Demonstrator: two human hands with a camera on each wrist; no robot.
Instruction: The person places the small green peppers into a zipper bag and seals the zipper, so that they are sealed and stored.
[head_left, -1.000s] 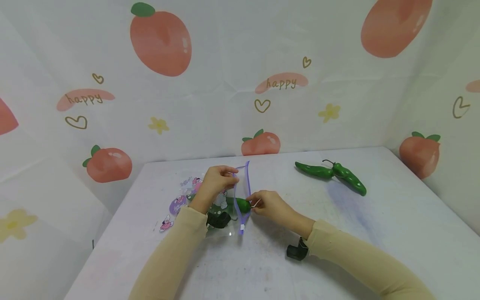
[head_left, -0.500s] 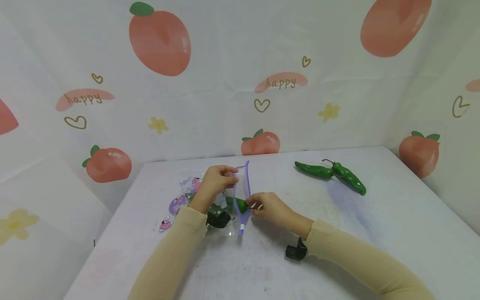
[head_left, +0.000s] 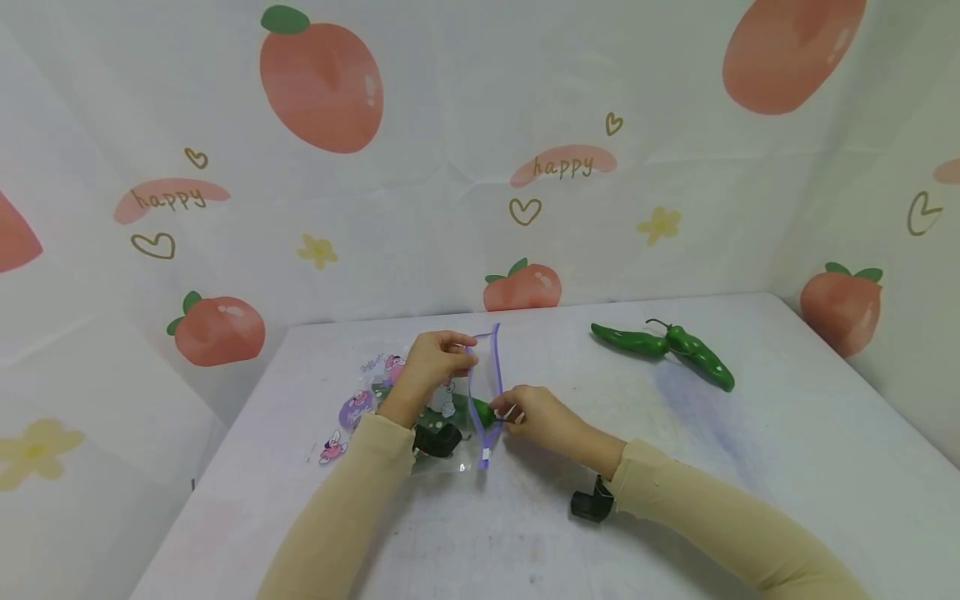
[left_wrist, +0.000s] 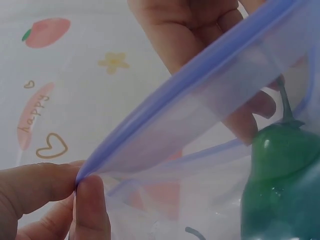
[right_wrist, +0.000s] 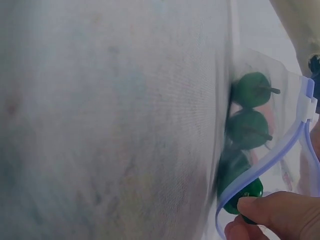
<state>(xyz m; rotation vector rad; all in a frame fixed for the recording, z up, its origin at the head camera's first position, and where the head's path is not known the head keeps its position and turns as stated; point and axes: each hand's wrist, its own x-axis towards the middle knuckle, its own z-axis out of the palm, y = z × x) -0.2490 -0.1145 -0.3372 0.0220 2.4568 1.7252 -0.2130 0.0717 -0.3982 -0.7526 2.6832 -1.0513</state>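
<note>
My left hand [head_left: 442,367] pinches the purple-edged mouth of a clear zip bag [left_wrist: 165,100] between thumb and fingers, holding it apart. At that mouth my right hand [head_left: 543,417] pinches the stem end of a green pepper [left_wrist: 280,170]. Most of this pepper lies inside the bag, its stem end at the opening. Deeper in the bag, the right wrist view shows two other green peppers, an upper pepper [right_wrist: 251,90] and a lower pepper [right_wrist: 248,129], seen through the plastic. The bag lies on the table, its left part printed with pink cartoon figures and partly hidden by my left arm.
Two more green peppers, a left one [head_left: 628,340] and a right one [head_left: 701,357], lie end to end on the white table [head_left: 817,433] at the back right. A patterned cloth [head_left: 442,208] hangs behind the table. Each wrist wears a black camera mount [head_left: 592,502].
The right hand has shifted slightly, and the pepper it pinches has slid a little farther left into the bag. The left hand and the two loose peppers stay put.
</note>
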